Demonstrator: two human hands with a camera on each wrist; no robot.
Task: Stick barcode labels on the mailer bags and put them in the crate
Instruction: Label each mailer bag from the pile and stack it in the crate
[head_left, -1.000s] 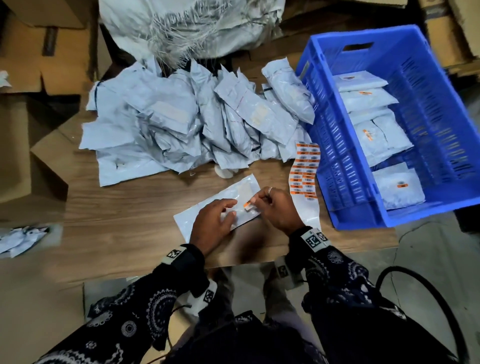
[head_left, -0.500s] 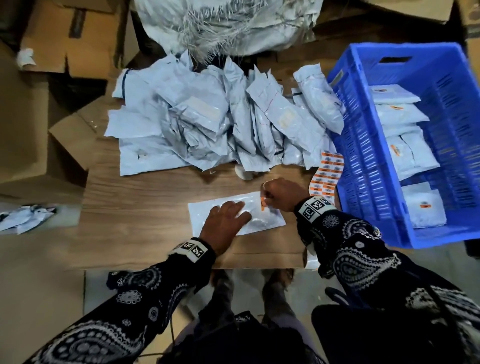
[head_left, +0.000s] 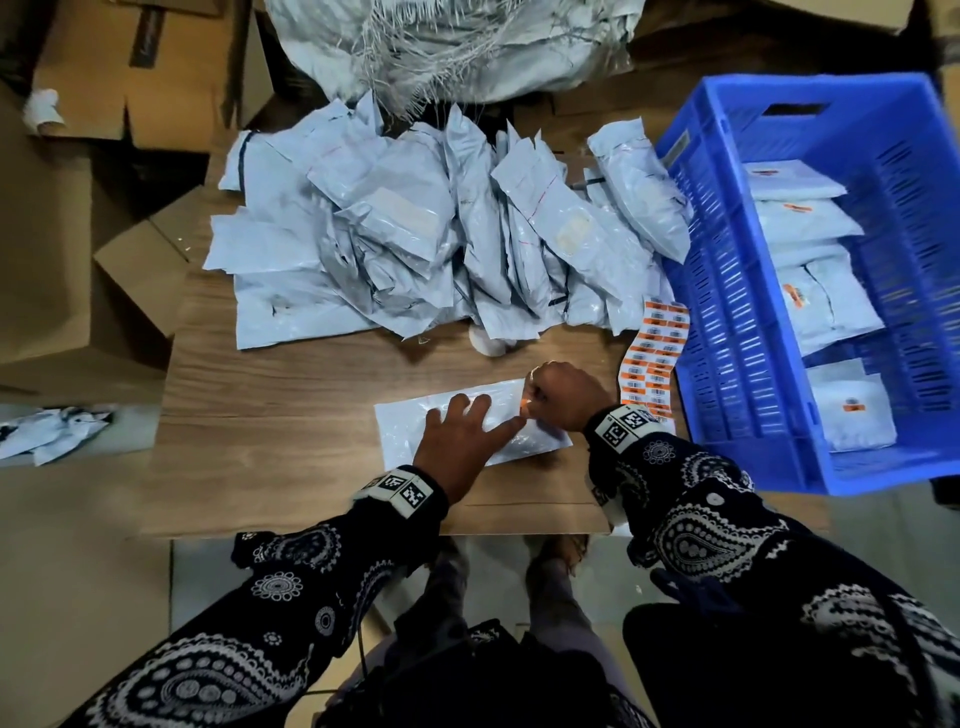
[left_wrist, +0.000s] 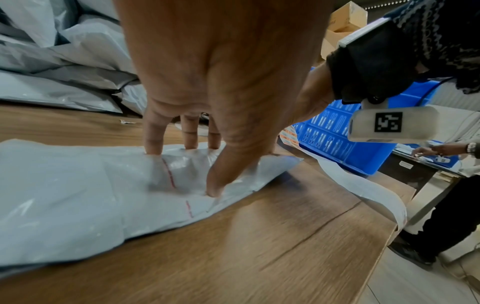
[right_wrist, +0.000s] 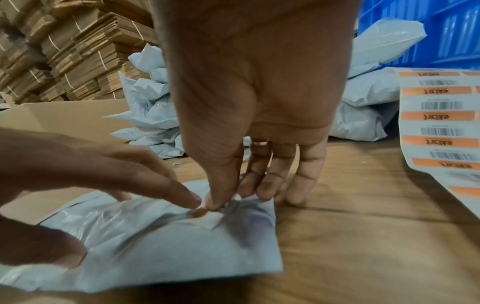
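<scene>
One grey mailer bag (head_left: 410, 434) lies flat on the wooden table (head_left: 291, 405) in front of me. My left hand (head_left: 467, 431) rests on it with fingers spread, pressing it down; in the left wrist view the fingertips (left_wrist: 214, 190) dent the plastic. My right hand (head_left: 561, 395) pinches a small orange barcode label (head_left: 524, 404) at the bag's right end. In the right wrist view the thumb and fingers (right_wrist: 215, 202) hold the label (right_wrist: 200, 212) against the bag (right_wrist: 168, 246). The label sheet (head_left: 654, 358) hangs beside the blue crate (head_left: 727, 322).
A heap of unlabelled mailer bags (head_left: 415, 234) covers the far half of the table. The crate at the right holds several labelled bags (head_left: 800, 218). Cardboard boxes (head_left: 78, 260) stand at the left. Another person's hand (left_wrist: 428, 150) shows at a desk far right.
The bag has turned to lie level across the table. My left hand has spread flat on it, and my right hand has brought the label down to the bag's right end.
</scene>
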